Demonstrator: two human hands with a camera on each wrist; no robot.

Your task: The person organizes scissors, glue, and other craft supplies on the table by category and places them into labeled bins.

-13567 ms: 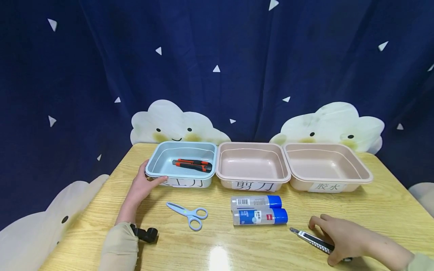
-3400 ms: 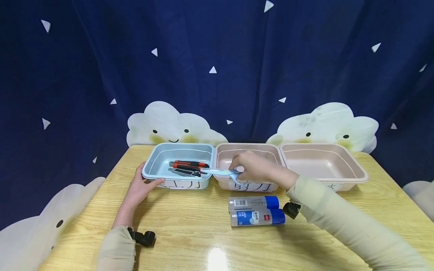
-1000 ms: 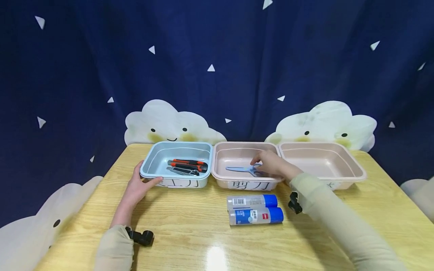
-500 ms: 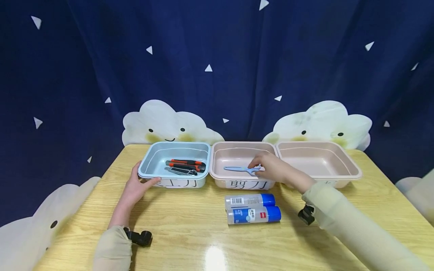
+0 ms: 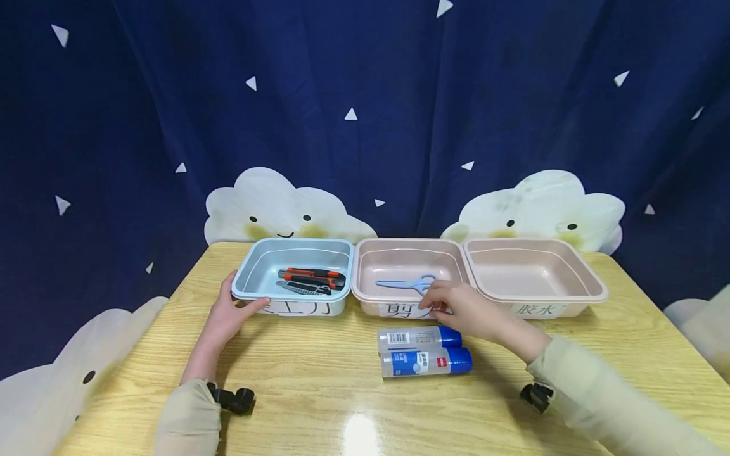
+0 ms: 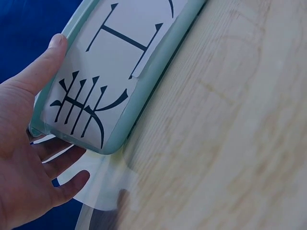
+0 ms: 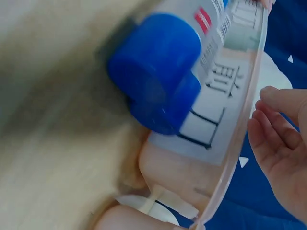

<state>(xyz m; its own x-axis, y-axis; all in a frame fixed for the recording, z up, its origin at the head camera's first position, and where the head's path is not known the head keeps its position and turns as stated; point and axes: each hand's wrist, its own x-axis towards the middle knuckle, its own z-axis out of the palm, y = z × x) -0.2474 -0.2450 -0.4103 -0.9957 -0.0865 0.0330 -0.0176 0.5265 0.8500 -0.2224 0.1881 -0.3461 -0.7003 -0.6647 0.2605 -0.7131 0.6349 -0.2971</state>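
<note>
My left hand (image 5: pixel 227 315) holds the front left corner of the light blue bin (image 5: pixel 251 295); in the left wrist view its thumb (image 6: pixel 56 45) presses on the rim. Inside that bin lie two orange-and-black utility knives (image 5: pixel 312 278) and a grey one (image 5: pixel 301 289). Blue scissors (image 5: pixel 396 284) rest in the middle pink bin (image 5: pixel 365 292). My right hand (image 5: pixel 466 311), holding nothing, hovers over that bin's front edge with fingers loosely bent. Just below it two clear glue bottles (image 5: pixel 407 363) with blue caps lie side by side on the table.
At the right of the row stands another pink bin (image 5: pixel 536 278) with a paper label (image 5: pixel 538 310). All three bins carry labels on their fronts. A dark blue curtain (image 5: pixel 399 126) with clouds hangs behind the wooden table (image 5: pixel 296 392).
The grey utility knife moved from the table into the blue bin. The scissors went into the middle bin; my right hand let go and drew back toward the glue bottles. My left hand stayed put.
</note>
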